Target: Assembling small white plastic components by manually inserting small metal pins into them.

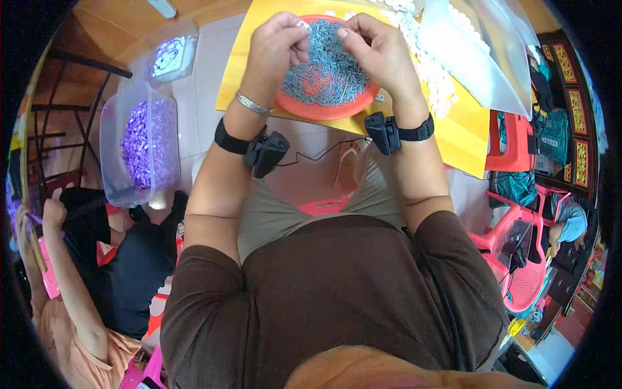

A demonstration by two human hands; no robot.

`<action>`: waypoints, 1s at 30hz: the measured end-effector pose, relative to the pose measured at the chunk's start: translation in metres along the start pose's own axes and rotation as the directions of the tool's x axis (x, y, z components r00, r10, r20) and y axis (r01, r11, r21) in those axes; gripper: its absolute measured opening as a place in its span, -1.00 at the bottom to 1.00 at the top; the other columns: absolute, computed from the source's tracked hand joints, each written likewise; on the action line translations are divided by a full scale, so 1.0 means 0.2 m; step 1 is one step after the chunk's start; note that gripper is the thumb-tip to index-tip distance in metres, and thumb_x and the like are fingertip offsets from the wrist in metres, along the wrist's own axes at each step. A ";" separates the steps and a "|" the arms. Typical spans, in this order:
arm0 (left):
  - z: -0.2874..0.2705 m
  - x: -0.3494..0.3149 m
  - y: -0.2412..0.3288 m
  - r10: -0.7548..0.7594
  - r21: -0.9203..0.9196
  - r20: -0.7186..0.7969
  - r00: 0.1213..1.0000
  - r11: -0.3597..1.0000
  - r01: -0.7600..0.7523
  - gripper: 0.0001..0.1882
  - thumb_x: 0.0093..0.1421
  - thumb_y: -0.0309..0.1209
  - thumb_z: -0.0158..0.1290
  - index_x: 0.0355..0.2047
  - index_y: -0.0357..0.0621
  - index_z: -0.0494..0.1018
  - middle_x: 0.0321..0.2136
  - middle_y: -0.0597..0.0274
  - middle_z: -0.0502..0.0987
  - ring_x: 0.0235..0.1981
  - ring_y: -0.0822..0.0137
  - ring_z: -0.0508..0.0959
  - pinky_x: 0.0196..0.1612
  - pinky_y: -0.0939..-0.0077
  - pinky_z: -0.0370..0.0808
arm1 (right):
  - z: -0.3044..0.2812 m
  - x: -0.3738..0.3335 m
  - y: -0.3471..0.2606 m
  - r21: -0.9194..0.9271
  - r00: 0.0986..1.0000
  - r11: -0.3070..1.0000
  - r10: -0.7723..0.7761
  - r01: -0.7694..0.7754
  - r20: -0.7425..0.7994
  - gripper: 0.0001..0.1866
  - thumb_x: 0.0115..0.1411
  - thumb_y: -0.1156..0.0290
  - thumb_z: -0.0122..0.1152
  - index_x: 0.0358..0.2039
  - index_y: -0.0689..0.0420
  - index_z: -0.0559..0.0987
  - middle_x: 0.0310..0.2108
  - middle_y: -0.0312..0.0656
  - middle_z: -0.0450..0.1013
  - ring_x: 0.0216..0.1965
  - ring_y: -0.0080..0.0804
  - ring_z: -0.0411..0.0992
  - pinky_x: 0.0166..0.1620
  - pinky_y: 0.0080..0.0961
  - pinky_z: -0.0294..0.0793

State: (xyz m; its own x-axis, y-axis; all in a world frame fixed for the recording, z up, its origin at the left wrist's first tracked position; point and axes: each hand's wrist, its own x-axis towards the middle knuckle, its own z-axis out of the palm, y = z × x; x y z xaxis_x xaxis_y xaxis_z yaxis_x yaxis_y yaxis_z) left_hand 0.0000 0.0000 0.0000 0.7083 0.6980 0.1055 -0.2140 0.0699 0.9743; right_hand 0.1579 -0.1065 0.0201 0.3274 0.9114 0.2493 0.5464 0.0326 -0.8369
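A shallow red basin (355, 106) stands on the yellow tabletop, holding a heap of small grey-blue metal pieces that look like screws (334, 61). Over its left rim, my left hand (280, 44) is closed, pinching a small white piece (302, 24) between thumb and fingertips. Across from it, at the right rim, my right hand (379, 55) has thumb and forefinger pressed together above the heap. Whatever sits in that pinch is too small to make out. The two hands are apart, with the screws between them.
Many white pieces (440, 91) lie on the yellow table (466, 139) at right, beside a large clear plastic container (483, 61). A clear bin (165, 146) of purple pieces is on the floor at left. Another person (87, 311) sits at lower left; pink chairs (525, 285) stand right.
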 end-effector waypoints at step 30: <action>-0.03 0.02 0.01 -0.033 -0.017 -0.055 0.998 0.999 0.032 -0.85 0.14 -0.44 -0.08 -0.56 -0.14 0.36 -0.72 0.38 0.35 -0.74 0.56 0.30 -0.67 0.74 0.24 | 0.18 -0.09 -0.06 -0.697 0.914 0.599 -0.178 0.394 0.364 -0.91 0.00 0.40 0.13 -0.47 0.10 0.55 -0.43 -0.17 0.46 -0.37 -0.15 0.46 -0.32 -0.30 0.45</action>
State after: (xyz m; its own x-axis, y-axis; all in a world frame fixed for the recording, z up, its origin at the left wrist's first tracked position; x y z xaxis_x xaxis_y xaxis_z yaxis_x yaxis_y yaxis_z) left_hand -0.0017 0.0073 0.0011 0.6768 0.7336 0.0622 -0.2030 0.1046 0.9736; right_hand 0.1169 -0.1074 0.0086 -0.0783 0.9768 0.1994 0.9937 0.0926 -0.0632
